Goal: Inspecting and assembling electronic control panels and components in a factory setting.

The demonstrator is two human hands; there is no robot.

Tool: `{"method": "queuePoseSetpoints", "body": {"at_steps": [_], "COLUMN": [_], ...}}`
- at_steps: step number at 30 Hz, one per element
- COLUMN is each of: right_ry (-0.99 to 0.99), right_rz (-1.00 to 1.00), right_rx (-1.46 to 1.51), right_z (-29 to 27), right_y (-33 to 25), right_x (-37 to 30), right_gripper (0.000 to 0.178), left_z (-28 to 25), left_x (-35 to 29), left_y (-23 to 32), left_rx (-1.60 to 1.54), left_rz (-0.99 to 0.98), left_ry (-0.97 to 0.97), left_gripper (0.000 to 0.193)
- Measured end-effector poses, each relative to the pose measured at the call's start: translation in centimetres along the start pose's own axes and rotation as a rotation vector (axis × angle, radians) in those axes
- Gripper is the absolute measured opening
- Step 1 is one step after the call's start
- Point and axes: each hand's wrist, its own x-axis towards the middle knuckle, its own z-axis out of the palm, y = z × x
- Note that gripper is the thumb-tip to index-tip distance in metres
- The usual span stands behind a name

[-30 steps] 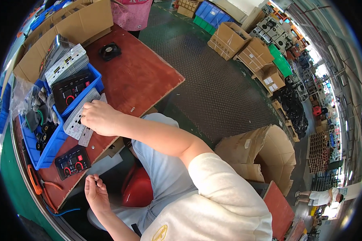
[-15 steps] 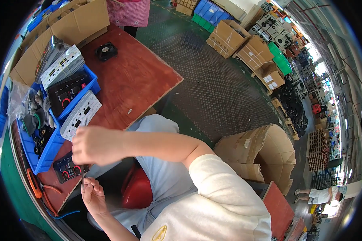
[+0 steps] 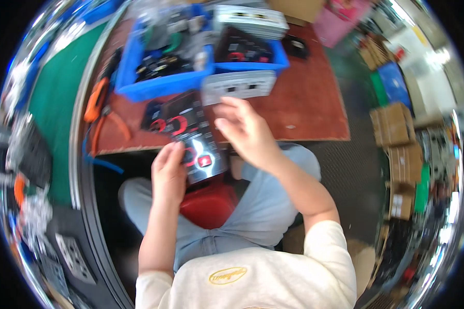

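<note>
The black panel [image 3: 195,129] is jutting past the table's [image 3: 314,105] near edge, the left hand [image 3: 169,167] gripping it at seven o'clock. At three, the right hand [image 3: 245,129] is hovering, fingers spread wide. A grey panel [image 3: 242,86] is standing toward one, a blue bin [image 3: 165,89] sitting toward eleven.

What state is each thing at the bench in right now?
Left hand, gripping black panel
Right hand, open, fingers apart
Black panel, held, face showing
Silver panel, leaning on right blue bin
Right blue bin, loaded
Left blue bin, loaded
Orange-handled pliers, handles spread
</note>
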Motion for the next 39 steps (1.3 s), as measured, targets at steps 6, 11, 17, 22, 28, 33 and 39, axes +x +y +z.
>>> {"method": "queuePoseSetpoints", "body": {"at_steps": [6, 11, 17, 22, 28, 33, 39], "right_ry": [-0.423, -0.411, -0.495, -0.446, -0.451, -0.492, -0.446], "right_rz": [0.338, 0.298, 0.327, 0.347, 0.446, 0.48, 0.364], "right_rx": [0.33, 0.344, 0.346, 0.57, 0.623, 0.683, 0.49], "right_z": [1.2, 0.7, 0.2, 1.0, 1.5, 1.3, 1.6], "right_y": [1.0, 1.3, 1.1, 1.0, 1.8, 2.1, 1.8], "right_x": [0.5, 1.0, 1.2, 0.7, 0.4, 0.6, 0.4], "right_gripper": [0.022, 0.023, 0.029, 0.036, 0.036, 0.037, 0.04], "left_z": [0.6, -0.9, -0.7, -0.6, -0.8, -1.1, -1.0], "left_x": [-1.1, -0.9, -1.1, -0.8, -0.9, -1.2, -1.1], "left_y": [0.1, -0.2, -0.8, -1.5, -1.6, -1.0, -0.6], "left_rx": [-0.173, -0.283, -0.297, -0.415, -0.414, -0.388, -0.137], "left_rz": [-0.021, -0.123, -0.145, -0.138, -0.132, -0.118, -0.038], "left_ry": [0.019, -0.182, -0.213, -0.261, -0.254, -0.245, -0.15], "left_gripper": [0.017, 0.021, 0.02, 0.023, 0.022, 0.022, 0.016]}}
